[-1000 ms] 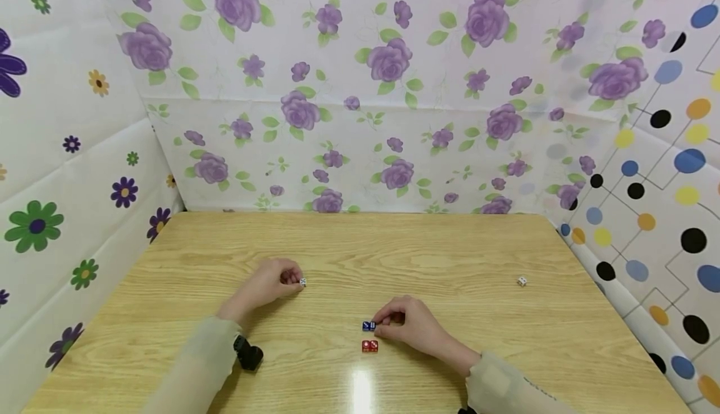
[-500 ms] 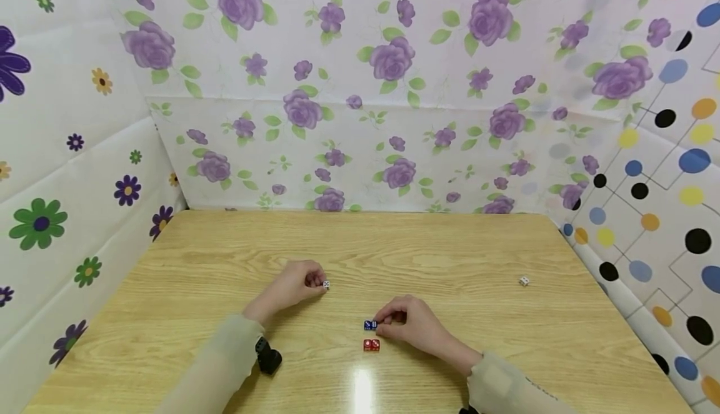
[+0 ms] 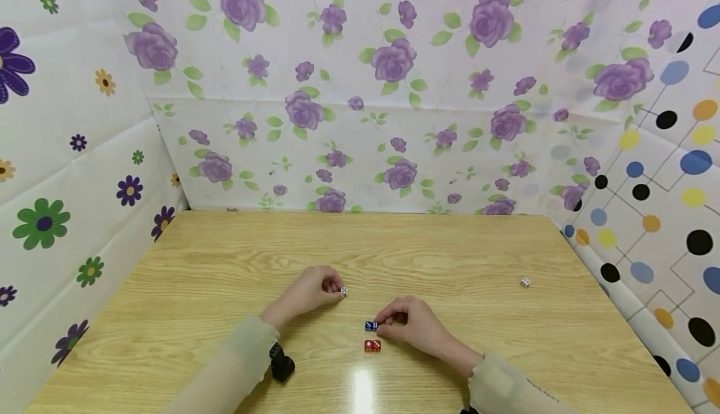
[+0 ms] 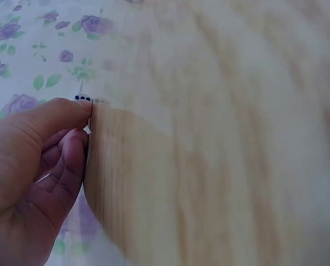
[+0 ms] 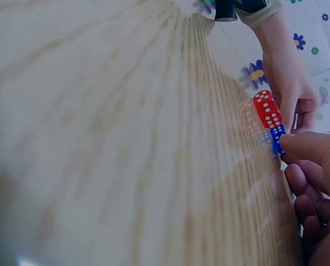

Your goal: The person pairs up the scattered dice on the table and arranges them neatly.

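Note:
My left hand (image 3: 310, 291) pinches a white die (image 3: 344, 291) between thumb and fingertips, left of the table's middle. In the left wrist view only the dotted top of this die (image 4: 82, 98) shows past the thumb. Two blue dice (image 3: 368, 326) sit side by side on the table. The thumb and fingertips of my right hand (image 3: 415, 326) pinch the right-hand one, which the right wrist view shows partly covered by the thumb. Nearer to me, two red dice (image 3: 372, 346) stand side by side, just in front of the blue pair.
Another white die (image 3: 525, 282) lies alone on the right side of the wooden table (image 3: 450, 245). A flowered cloth (image 3: 360, 151) hangs behind the table's far edge, with patterned cloths at both sides. A black wrist camera (image 3: 281, 364) is strapped to the left forearm.
My left hand has moved right and slightly nearer to me, carrying the white die towards the blue dice. The right hand has stayed at the blue dice.

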The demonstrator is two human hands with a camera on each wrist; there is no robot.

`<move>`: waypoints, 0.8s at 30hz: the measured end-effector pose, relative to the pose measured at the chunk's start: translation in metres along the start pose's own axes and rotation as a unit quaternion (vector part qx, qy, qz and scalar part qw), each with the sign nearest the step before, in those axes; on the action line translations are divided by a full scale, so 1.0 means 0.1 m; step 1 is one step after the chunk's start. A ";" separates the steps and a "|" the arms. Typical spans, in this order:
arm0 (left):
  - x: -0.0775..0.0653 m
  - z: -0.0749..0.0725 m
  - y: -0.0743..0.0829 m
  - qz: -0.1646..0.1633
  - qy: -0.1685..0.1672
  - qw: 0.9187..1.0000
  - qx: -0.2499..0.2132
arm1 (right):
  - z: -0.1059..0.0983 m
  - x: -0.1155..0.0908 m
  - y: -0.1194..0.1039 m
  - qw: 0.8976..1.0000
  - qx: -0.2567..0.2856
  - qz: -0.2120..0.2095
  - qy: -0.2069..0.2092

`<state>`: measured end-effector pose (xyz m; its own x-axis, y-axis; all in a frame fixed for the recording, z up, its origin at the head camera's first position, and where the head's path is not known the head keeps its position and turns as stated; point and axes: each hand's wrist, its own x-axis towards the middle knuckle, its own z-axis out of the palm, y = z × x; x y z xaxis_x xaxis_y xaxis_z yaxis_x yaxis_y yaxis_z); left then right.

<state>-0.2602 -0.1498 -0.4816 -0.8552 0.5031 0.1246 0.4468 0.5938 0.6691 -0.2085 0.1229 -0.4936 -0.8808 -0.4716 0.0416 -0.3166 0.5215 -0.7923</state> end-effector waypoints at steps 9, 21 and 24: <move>0.03 0.09 0.08 0.004 -0.007 1.000 -0.011 | 0.00 0.00 0.00 1.000 -0.002 -0.002 0.002; 0.05 0.21 0.19 0.019 -0.005 1.000 -0.023 | 0.01 0.00 0.01 1.000 -0.001 -0.003 0.004; 0.05 0.22 0.21 0.017 0.000 1.000 -0.022 | 0.01 0.00 0.02 1.000 0.000 -0.008 0.007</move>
<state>-0.2493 -0.1212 -0.4836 -0.8397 0.5225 0.1479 0.4634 0.5475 0.6968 -0.2087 0.1230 -0.4956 -0.8806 -0.4699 0.0617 -0.3301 0.5148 -0.7912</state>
